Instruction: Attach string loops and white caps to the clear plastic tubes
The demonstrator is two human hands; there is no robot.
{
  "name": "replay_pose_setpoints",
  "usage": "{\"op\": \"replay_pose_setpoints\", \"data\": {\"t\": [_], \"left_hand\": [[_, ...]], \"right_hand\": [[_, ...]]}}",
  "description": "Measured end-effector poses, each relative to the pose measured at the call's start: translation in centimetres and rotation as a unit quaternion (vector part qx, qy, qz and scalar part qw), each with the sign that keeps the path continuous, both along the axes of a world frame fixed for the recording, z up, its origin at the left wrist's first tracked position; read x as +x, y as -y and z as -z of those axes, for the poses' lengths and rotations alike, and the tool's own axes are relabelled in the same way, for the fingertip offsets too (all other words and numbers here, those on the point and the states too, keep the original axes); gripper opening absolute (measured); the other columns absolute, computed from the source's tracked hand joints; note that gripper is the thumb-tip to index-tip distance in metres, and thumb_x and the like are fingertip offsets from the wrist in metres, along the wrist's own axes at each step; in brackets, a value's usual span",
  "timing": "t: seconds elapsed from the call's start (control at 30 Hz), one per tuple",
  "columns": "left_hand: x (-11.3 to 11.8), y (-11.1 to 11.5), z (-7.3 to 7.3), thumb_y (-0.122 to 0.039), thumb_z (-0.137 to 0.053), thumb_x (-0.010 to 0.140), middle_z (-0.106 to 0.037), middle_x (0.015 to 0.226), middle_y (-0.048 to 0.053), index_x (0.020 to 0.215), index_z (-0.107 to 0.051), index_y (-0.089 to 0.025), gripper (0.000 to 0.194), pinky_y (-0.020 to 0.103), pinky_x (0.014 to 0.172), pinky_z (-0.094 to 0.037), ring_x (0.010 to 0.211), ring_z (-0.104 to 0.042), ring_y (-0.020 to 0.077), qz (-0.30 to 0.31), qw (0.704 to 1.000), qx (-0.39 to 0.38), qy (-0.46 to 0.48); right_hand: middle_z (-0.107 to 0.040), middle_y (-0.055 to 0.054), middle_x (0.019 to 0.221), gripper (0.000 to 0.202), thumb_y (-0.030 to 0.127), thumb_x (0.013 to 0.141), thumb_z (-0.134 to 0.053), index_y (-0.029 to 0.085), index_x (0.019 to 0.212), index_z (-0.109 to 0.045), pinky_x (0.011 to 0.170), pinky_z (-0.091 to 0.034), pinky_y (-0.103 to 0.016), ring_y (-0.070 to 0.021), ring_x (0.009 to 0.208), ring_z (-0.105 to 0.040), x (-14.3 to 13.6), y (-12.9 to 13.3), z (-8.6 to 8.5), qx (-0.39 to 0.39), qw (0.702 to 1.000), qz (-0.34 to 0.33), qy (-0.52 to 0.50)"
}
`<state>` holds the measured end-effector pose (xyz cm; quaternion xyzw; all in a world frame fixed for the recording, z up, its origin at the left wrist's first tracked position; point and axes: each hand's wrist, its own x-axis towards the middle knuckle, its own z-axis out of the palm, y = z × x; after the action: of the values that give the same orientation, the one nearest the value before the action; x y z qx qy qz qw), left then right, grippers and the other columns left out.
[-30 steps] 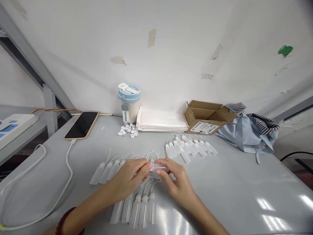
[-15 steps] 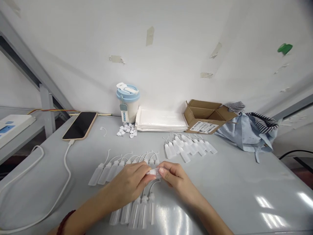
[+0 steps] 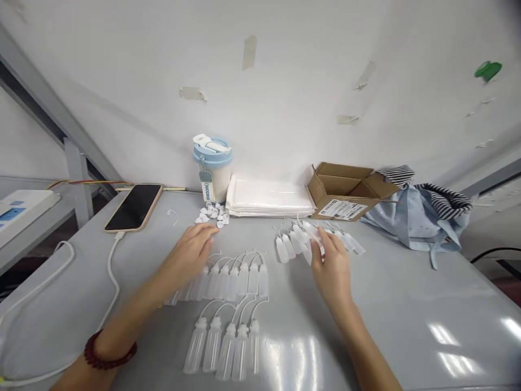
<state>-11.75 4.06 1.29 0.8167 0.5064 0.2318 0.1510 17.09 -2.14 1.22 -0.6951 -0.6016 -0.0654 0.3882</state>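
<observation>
My left hand (image 3: pixel 189 255) holds nothing, its fingers stretched forward and thumb apart, fingertips at the near edge of a small heap of white caps (image 3: pixel 210 213). My right hand (image 3: pixel 332 263) is at the back group of bottles, thumb and fingers around a small translucent squeeze bottle (image 3: pixel 311 230); its lower end is partly hidden. More bottles (image 3: pixel 281 250) with thin cap straps lie around it. A row of similar bottles (image 3: pixel 243 279) lies mid-table, its left end partly behind my left forearm. Several clearer bottles (image 3: pixel 227 352) lie in a nearer row.
Behind the caps stands a blue-lidded cup (image 3: pixel 215 179), beside a stack of white packets (image 3: pixel 271 198). An open cardboard box (image 3: pixel 342 198) and a light blue cloth bag (image 3: pixel 411 217) are at the back right. A phone (image 3: pixel 134 208) with a white cable (image 3: pixel 109 271) lies left.
My hands have parted from the bottle they held together at the middle. The left has moved forward to the caps; the right has gone forward and right to the back bottles.
</observation>
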Motion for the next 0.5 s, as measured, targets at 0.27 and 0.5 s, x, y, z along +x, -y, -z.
{"op": "replay_pose_setpoints", "data": {"t": [0.27,0.5], "left_hand": [[0.2,-1.3,1.4,-0.011,-0.033,0.084,-0.045,0.136,0.012,0.125,-0.052,-0.015,0.045,0.047,0.1,-0.039,0.122,-0.043,0.0281,0.026,0.999,-0.004,-0.037],[0.6,-1.6,1.8,-0.002,-0.037,0.076,-0.045,0.136,0.013,0.121,-0.053,-0.013,0.049,0.047,0.101,-0.037,0.122,-0.043,0.028,0.052,0.999,-0.005,-0.016]], "right_hand": [[-0.062,-0.008,0.077,0.018,0.017,0.091,-0.043,0.016,0.089,-0.061,0.065,-0.046,-0.034,-0.0214,0.073,-0.058,-3.1,1.1,-0.2,0.002,0.984,-0.159,0.08],[-0.063,-0.007,0.083,0.015,0.02,0.089,-0.048,0.017,0.092,-0.062,0.054,-0.044,-0.027,-0.0165,0.063,-0.058,-5.8,2.3,-0.4,-0.192,0.95,-0.246,-0.006]]}}
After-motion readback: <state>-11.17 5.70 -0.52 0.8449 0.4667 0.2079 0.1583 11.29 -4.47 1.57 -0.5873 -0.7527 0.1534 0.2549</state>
